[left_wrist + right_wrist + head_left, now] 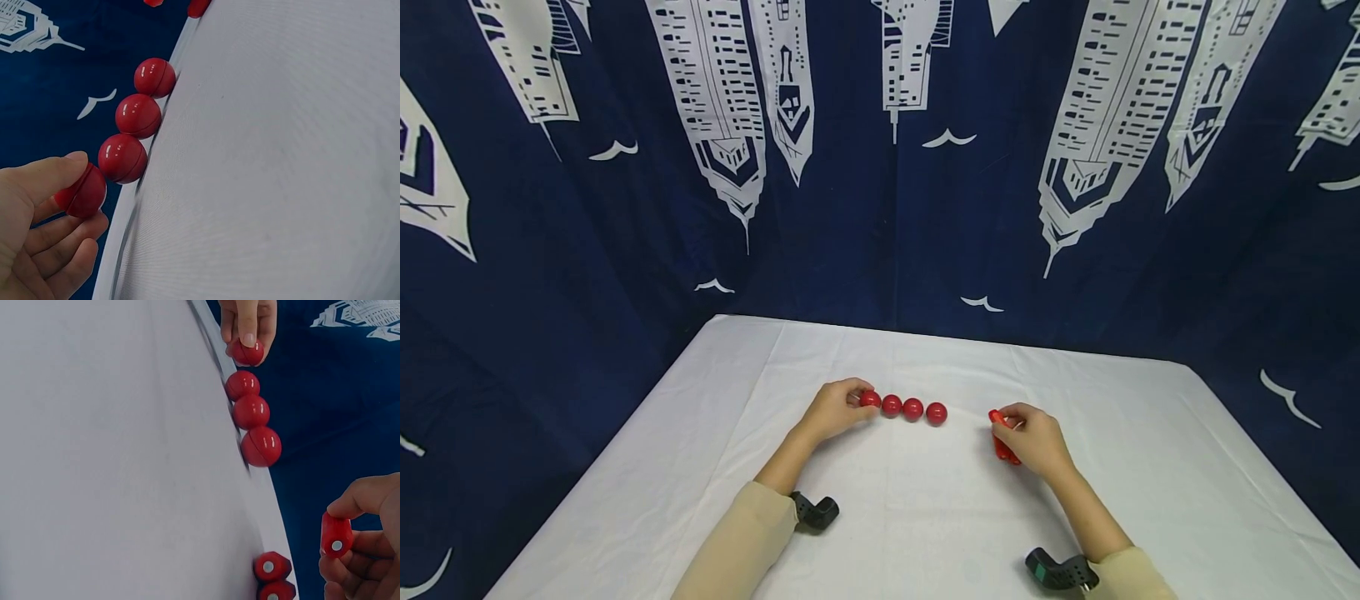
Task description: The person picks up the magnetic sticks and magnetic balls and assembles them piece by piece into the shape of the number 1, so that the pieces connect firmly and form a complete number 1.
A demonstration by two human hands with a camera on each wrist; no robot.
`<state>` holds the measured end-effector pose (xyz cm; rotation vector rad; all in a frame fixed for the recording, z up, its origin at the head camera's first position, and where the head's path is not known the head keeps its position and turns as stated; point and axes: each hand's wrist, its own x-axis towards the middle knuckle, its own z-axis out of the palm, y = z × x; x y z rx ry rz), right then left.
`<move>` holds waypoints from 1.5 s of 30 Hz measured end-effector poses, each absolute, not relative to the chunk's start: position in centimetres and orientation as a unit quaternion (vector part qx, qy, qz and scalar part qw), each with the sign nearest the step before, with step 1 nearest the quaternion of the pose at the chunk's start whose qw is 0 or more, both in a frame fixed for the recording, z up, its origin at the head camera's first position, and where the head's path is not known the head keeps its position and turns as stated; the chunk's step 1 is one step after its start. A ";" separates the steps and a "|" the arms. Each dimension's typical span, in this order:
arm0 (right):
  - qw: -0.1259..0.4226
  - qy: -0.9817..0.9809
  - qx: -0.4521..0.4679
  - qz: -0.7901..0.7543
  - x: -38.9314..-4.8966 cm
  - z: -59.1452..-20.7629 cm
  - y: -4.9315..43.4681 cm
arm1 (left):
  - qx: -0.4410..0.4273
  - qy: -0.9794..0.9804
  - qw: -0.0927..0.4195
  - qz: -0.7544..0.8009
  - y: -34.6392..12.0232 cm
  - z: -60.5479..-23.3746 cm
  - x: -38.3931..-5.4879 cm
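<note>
Four-in-line is not counted here; several glossy red balls stand in a row on the white table, among them a middle ball and the right end ball. My left hand pinches the leftmost red ball between thumb and fingers, close beside its neighbour. To the right of the row, my right hand pinches a short red rod with a pale round end. Two more red rods lie side by side just below it, one rod nearer the balls.
A white cloth covers the table. Behind it hangs a dark blue curtain with white building and bird prints. Black wrist cameras sit on the left forearm and the right forearm.
</note>
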<state>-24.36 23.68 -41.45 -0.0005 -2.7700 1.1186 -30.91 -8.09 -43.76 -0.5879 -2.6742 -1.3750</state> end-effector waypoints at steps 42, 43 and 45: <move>0.018 -0.858 0.041 0.512 -24.8 -41.4 14.6 | -0.169 -0.838 0.013 -0.518 -6.8 -43.6 -30.2; 0.015 -0.854 0.041 0.518 -24.8 -41.5 14.3 | -0.169 -0.837 0.013 -0.520 -6.8 -43.6 -30.1; 0.012 -0.849 0.042 0.527 -24.8 -41.6 13.9 | -0.170 -0.837 0.014 -0.520 -6.7 -43.6 -30.1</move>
